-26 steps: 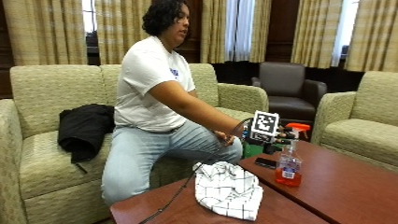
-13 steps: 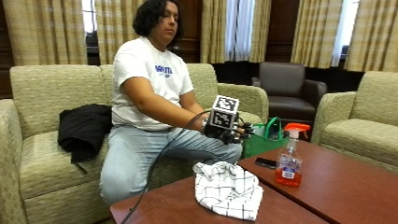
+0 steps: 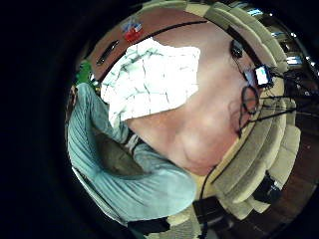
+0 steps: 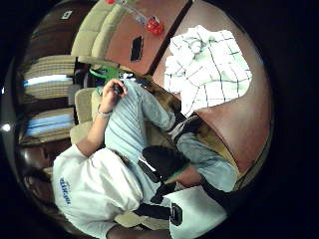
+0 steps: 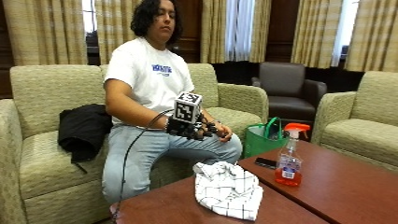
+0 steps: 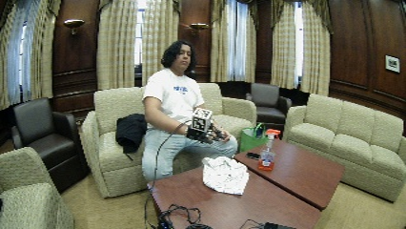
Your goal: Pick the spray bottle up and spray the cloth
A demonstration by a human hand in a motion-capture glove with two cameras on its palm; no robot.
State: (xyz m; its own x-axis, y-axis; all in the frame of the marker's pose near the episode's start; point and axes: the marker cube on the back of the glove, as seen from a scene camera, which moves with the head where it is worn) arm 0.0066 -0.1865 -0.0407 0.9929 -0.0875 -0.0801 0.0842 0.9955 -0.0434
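A: One spray bottle stands upright on the farther wooden table, orange trigger head on top, red liquid low in it. Nothing touches it. A dark phone lies just beside it.

B: And the cloth?

A: White checked cloth lies crumpled on the nearer table, near that table's edge, apart from the bottle. It looks dry and undisturbed from this view, though I cannot confirm.

B: Hand position?

A: Gloved right hand is over the person's lap, well apart from both bottle and cloth. Fingers hang loosely curled and hold nothing.

B: Change from the earlier frames?

A: One second ago the hand was out beside the bottle's trigger. Half a second ago it was already pulled back partway. Now it is back at the lap. The person's torso has also gone from leaning forward to sitting upright. Bottle and cloth have the same places in all three.

B: Meaning for the task?

A: Judgement: the hand has withdrawn; the bottle is not in hand. A fresh reach would be needed.
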